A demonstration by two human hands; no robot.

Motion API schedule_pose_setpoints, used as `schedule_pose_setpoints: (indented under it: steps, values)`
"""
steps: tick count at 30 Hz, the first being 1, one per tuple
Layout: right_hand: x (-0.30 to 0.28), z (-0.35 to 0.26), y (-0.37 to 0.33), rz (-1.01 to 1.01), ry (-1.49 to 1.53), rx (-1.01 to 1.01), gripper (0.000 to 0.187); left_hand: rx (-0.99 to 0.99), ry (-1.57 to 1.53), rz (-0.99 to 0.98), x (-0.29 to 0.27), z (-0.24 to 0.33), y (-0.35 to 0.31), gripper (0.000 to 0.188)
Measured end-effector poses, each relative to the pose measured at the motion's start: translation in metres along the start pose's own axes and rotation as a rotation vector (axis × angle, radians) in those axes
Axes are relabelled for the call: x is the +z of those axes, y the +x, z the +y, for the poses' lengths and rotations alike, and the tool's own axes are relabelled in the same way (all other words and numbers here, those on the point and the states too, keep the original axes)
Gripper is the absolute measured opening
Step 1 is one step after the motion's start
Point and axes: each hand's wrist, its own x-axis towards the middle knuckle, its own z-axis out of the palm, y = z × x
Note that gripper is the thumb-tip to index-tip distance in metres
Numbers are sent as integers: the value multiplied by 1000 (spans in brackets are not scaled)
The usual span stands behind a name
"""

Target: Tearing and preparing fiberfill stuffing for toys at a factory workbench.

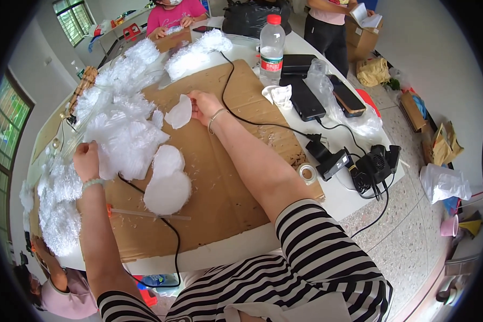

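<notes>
My right hand [204, 107] is over the far middle of a brown cardboard sheet [220, 188], its fingers closed on the edge of a thin white round pad [178, 111]. At the left, my left hand [86, 161] is closed beside a white fluffy piece [127, 145]; its fingertips meet that piece's left edge, and whatever they pinch is hidden. Between my arms lie overlapping white round pads [167, 192] on the cardboard. Closer to me is a long translucent rod [150, 215] with an orange part at its left end.
White shredded strands [59, 209] heap along the left. A red-capped bottle [272, 48], black boxes [300, 98], a phone [346, 96], a tape roll [307, 173] and black adapters [373, 166] stand or lie at right. A black cord [178, 241] crosses the cardboard. Other people are around the table.
</notes>
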Motion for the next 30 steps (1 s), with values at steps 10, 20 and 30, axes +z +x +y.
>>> schedule_pose_setpoints:
  steps: [10, 20, 30]
  values:
    - [1, 2, 2, -12, -91, 21, 19, 236, -428, 312, -22, 47, -58, 34]
    - [0, -1, 2, -19, -94, -8, 22, 587, -312, 34, -2, 77, -152, 26]
    - [6, 2, -1, 30, -171, 7, 16, 749, -273, 34, -8, 70, -153, 29]
